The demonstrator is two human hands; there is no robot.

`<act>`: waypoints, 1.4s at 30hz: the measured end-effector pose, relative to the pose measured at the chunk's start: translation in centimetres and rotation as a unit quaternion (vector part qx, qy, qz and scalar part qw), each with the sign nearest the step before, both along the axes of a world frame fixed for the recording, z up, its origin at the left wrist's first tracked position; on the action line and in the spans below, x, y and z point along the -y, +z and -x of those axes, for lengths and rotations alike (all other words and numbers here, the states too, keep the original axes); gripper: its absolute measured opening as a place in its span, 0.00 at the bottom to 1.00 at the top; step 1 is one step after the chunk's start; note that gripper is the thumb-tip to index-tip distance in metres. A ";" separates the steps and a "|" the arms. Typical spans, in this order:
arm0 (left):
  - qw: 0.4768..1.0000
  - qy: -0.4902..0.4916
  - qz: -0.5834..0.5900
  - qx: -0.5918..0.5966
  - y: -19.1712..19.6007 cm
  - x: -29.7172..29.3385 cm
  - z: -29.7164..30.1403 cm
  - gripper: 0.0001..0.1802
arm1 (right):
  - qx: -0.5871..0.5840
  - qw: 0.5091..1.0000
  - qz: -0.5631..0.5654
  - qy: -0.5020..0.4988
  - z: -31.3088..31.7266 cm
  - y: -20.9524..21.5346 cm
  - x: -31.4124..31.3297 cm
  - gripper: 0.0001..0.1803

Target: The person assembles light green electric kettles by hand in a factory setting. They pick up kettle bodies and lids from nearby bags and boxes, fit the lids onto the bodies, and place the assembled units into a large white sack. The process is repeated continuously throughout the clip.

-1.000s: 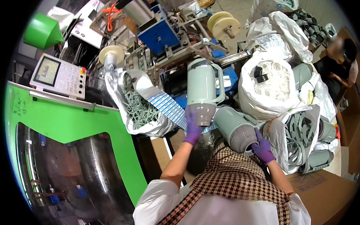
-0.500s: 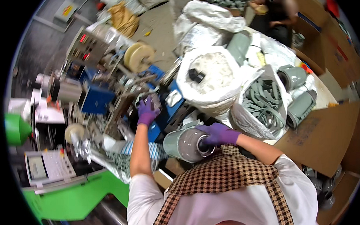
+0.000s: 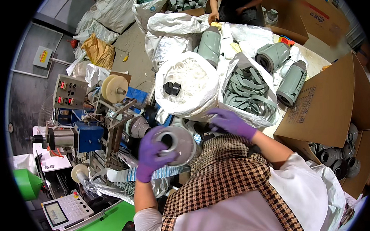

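Since half a second ago the right hand (image 3: 232,122) has let go of the grey-green jug body (image 3: 176,144) and moved up toward the bags, while the left hand (image 3: 152,153) has taken the body over and turned its open mouth up toward the camera. The body now sits low in the centre of the view, just above the checked apron (image 3: 227,178), with the left fingers curled around its rim and wall — a firm one-handed hold. The right hand hovers with fingers loosely spread, holding nothing, just beside the white sack of pale rings (image 3: 190,85) and the bag of grey-green straps (image 3: 251,93). I judge this to be a fetching step: the body is presented and a part is being picked for it. The next move likely calls for pinching one single piece out of a tangled heap, then lining it up with the mouth. Finished jugs (image 3: 291,82) lie further off on the table, by the cardboard box (image 3: 328,108).
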State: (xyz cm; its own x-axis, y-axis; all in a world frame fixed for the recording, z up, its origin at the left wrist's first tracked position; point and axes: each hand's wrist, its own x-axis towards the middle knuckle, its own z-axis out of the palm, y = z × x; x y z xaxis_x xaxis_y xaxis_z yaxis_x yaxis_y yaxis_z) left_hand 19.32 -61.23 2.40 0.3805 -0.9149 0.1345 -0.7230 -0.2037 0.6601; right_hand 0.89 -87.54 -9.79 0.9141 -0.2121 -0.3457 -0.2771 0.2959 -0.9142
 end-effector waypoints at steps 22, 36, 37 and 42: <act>0.882 0.193 0.146 -0.404 -4.0 -0.1 -5.4 0.21 | 0.063 0.755 0.650 -0.058 12.6 -25.6 12.1 0.24; 0.861 0.194 0.227 -0.412 -4.0 -12.9 -3.7 0.21 | 0.390 0.908 -0.101 -0.113 -1.5 14.6 -6.1 0.28; 0.865 0.183 0.238 -0.402 -4.0 -13.5 -3.3 0.21 | 0.386 0.906 -0.161 -0.058 -3.2 15.8 -9.5 0.29; 0.872 0.172 0.300 -0.346 -1.7 -14.9 -2.0 0.15 | 0.225 0.963 -0.148 -0.031 -8.7 15.4 -19.1 0.22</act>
State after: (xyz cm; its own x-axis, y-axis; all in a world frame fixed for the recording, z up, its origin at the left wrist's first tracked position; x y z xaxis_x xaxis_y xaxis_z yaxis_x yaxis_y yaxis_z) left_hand 21.28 -46.36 0.73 0.7990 -0.5740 0.1794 -0.0733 0.2030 0.9764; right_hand 9.55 -68.47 5.61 0.9741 -0.2242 0.0280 0.1533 0.5647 -0.8109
